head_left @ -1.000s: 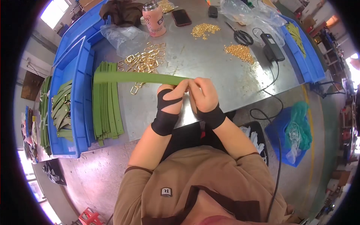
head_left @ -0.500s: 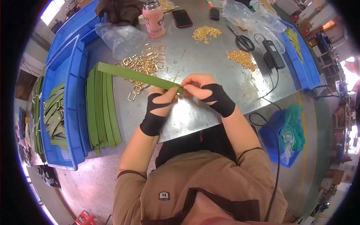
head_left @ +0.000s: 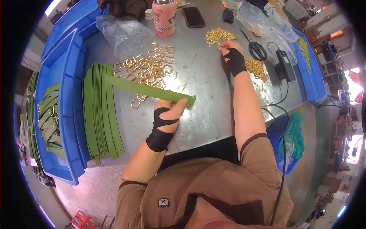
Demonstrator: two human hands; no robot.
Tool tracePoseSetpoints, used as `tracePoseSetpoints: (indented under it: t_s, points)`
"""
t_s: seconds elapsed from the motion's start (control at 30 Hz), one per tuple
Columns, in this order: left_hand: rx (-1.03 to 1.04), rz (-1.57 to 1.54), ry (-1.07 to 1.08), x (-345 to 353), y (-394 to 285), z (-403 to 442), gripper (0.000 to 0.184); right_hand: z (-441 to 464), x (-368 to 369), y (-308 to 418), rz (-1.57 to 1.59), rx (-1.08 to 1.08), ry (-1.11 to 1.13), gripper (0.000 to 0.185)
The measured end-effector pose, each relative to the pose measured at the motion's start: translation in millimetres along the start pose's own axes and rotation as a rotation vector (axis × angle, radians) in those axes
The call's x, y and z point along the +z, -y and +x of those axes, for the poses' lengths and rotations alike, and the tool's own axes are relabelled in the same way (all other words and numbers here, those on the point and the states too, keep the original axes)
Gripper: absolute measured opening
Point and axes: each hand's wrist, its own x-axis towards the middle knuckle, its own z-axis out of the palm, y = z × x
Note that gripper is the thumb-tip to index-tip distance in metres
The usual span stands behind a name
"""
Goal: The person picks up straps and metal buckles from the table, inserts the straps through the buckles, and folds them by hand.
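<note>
My left hand (head_left: 171, 111), in a black wrist support, pinches a green strap (head_left: 146, 90) near its right end, where a small metal piece shows. The strap's far end lies over a row of green straps (head_left: 100, 110). Stretched forward, my right hand (head_left: 231, 46) has its fingers drawn together at the near edge of a pile of small gold pieces (head_left: 216, 35); what its fingertips hold, if anything, is hidden. A second gold pile (head_left: 256, 69) lies beside that wrist. Gold rectangular rings (head_left: 148, 68) are heaped behind the strap.
Blue bins (head_left: 71, 99) with straps stand at the left, another blue bin (head_left: 313, 78) at the right. Towards the back are a pink bottle (head_left: 164, 19), a phone (head_left: 193, 17) and plastic bags (head_left: 124, 34). Scissors (head_left: 257, 49) and a black device with a cable (head_left: 284, 65) lie at right.
My right hand has left the strap's end and moved forward and right to the gold pieces. My left hand still holds the strap, its near end now uncovered.
</note>
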Motion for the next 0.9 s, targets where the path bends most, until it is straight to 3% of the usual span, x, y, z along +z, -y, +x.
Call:
tracePoseSetpoints:
  t_s: [0.07,0.13,0.2,0.27,0.33,0.37,0.53,0.77,0.8,0.87,0.9]
  points:
    - [0.003,0.028,0.002,0,-1,0,0.014,5,-9,10,0.036,0.126,0.199,0.017]
    - [0.004,0.024,-0.004,0,-1,0,0.015,8,0,2,-0.024,0.042,0.151,0.014]
    - [0.022,0.029,0.000,0,1,1,0.015,3,7,0,-0.272,-0.206,-0.065,0.012]
    - [0.027,0.025,-0.005,-2,5,4,0.014,-4,2,2,-0.202,-0.249,-0.094,0.011]
    - [0.029,0.009,-0.022,-1,4,4,0.013,-12,-11,16,0.022,-0.085,-0.052,0.011]
    - [0.020,-0.057,-0.014,-1,5,4,0.012,-20,-19,28,0.463,0.236,0.086,0.013]
    - [0.000,-0.136,-0.023,0,0,4,0.012,-57,-51,59,0.915,0.408,0.282,0.022]
    - [0.045,-0.075,-0.032,2,4,3,0.013,-164,-75,134,1.119,0.327,0.529,0.014]
    - [0.048,-0.079,-0.033,3,5,3,0.013,-174,-71,139,1.101,0.280,0.481,0.013]
    - [0.077,-0.102,-0.035,4,6,2,0.013,-180,-55,135,0.895,-0.066,0.332,0.012]
    - [0.080,-0.107,-0.037,4,6,1,0.013,-181,-53,138,0.892,-0.069,0.335,0.012]
